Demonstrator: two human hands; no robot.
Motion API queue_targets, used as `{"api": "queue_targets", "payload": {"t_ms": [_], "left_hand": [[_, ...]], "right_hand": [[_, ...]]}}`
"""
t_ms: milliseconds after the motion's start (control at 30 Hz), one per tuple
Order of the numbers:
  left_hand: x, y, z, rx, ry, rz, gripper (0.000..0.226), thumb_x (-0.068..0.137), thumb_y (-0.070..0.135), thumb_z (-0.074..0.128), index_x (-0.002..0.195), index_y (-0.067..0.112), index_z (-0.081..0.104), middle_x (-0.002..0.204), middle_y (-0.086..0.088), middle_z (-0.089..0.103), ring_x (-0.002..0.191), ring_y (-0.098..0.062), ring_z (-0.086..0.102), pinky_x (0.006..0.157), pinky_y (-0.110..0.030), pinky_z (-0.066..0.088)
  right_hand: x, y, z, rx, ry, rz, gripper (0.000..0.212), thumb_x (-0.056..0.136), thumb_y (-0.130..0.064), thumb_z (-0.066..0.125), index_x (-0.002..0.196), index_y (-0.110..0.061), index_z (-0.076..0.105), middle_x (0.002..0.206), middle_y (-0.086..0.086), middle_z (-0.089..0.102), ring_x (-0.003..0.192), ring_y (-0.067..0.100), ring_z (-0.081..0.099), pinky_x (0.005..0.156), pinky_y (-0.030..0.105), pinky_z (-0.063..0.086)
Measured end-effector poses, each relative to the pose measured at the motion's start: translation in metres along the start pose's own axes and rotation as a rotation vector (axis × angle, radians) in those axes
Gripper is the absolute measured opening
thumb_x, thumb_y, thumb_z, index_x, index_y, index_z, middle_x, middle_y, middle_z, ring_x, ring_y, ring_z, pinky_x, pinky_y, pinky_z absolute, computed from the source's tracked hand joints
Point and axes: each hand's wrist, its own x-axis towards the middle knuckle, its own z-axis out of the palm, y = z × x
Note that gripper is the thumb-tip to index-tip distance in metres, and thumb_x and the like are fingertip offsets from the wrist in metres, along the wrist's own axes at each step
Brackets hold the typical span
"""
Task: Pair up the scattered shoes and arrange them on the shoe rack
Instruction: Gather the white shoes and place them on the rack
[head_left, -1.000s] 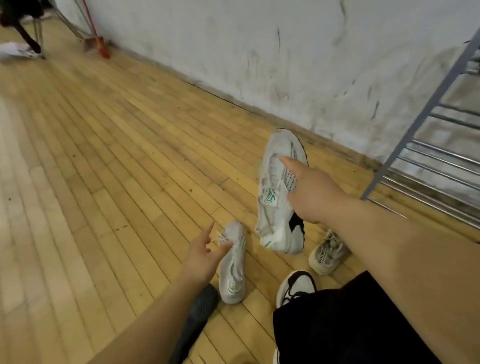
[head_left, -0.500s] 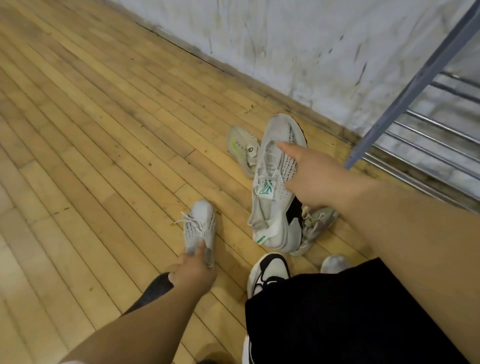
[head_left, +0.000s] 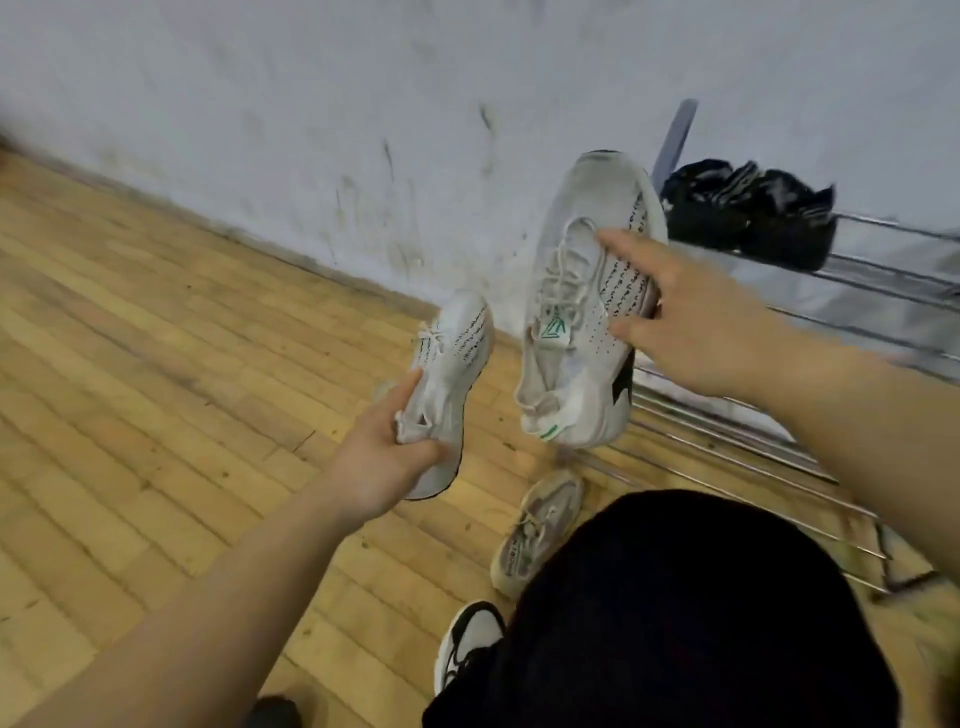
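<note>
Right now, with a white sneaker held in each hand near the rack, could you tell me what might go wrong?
The left hand pinches only the heel of its white sneaker, a grip that could slip. A grey shoe lies on the floor by the shoe rack, easy to trip on. The black bag takes up rack space.

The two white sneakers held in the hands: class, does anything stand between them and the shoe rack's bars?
Nothing visible does. The left hand and right hand hold the white sneakers beside the shoe rack; a black bundle occupies only part of an upper shelf.
</note>
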Motion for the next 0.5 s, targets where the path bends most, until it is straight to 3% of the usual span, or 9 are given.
{"api": "queue_targets", "payload": {"t_ms": [100, 167, 267, 333, 433, 500], "left_hand": [[-0.008, 0.058, 0.005, 0.094, -0.172, 0.114, 0.081, 0.085, 0.015, 0.077, 0.149, 0.045, 0.038, 0.126, 0.033, 0.059, 0.109, 0.024, 0.054, 0.087, -0.003, 0.041], [-0.005, 0.090, 0.016, 0.203, -0.261, 0.173, 0.077, 0.087, 0.010, 0.075, 0.146, 0.044, 0.040, 0.119, 0.036, 0.059, 0.100, 0.028, 0.054, 0.081, 0.000, 0.041], [0.009, 0.129, 0.046, 0.374, -0.330, 0.204, 0.073, 0.081, 0.021, 0.079, 0.143, 0.046, 0.050, 0.118, 0.025, 0.069, 0.109, 0.007, 0.063, 0.100, -0.021, 0.049], [0.024, 0.145, 0.071, 0.532, -0.365, 0.195, 0.083, 0.070, 0.041, 0.076, 0.144, 0.057, 0.043, 0.117, 0.020, 0.071, 0.107, -0.007, 0.066, 0.101, -0.037, 0.053], [0.043, 0.164, 0.117, 0.692, -0.441, 0.193, 0.085, 0.071, 0.048, 0.071, 0.147, 0.061, 0.035, 0.126, 0.015, 0.065, 0.107, -0.014, 0.064, 0.095, -0.033, 0.052], [0.059, 0.170, 0.149, 0.707, -0.462, 0.206, 0.081, 0.081, 0.040, 0.071, 0.153, 0.048, 0.036, 0.137, 0.006, 0.057, 0.116, -0.021, 0.058, 0.090, -0.028, 0.044]], "right_hand": [[-0.037, 0.036, -0.050, -0.085, 0.046, 0.047, 0.079, 0.094, -0.019, 0.070, 0.154, -0.050, 0.028, 0.156, -0.010, 0.043, 0.134, 0.017, 0.048, 0.100, 0.022, 0.032], [-0.060, 0.064, -0.069, -0.096, 0.011, 0.095, 0.080, 0.093, -0.017, 0.072, 0.151, -0.053, 0.031, 0.153, -0.014, 0.043, 0.125, 0.013, 0.051, 0.098, 0.022, 0.033], [-0.088, 0.115, -0.073, -0.002, -0.071, 0.232, 0.079, 0.090, -0.015, 0.075, 0.147, -0.053, 0.036, 0.136, -0.014, 0.053, 0.103, 0.005, 0.056, 0.087, 0.018, 0.039], [-0.102, 0.155, -0.060, 0.127, -0.103, 0.367, 0.076, 0.089, -0.010, 0.076, 0.147, -0.046, 0.042, 0.132, -0.007, 0.059, 0.103, 0.011, 0.060, 0.081, 0.018, 0.046], [-0.110, 0.205, -0.043, 0.495, -0.089, 0.613, 0.073, 0.090, 0.004, 0.070, 0.148, -0.036, 0.049, 0.125, 0.004, 0.065, 0.097, 0.023, 0.067, 0.072, 0.031, 0.062], [-0.102, 0.232, -0.040, 0.566, -0.042, 0.653, 0.078, 0.092, 0.006, 0.067, 0.154, -0.033, 0.041, 0.135, 0.007, 0.060, 0.085, 0.014, 0.061, 0.056, 0.017, 0.054]]}}
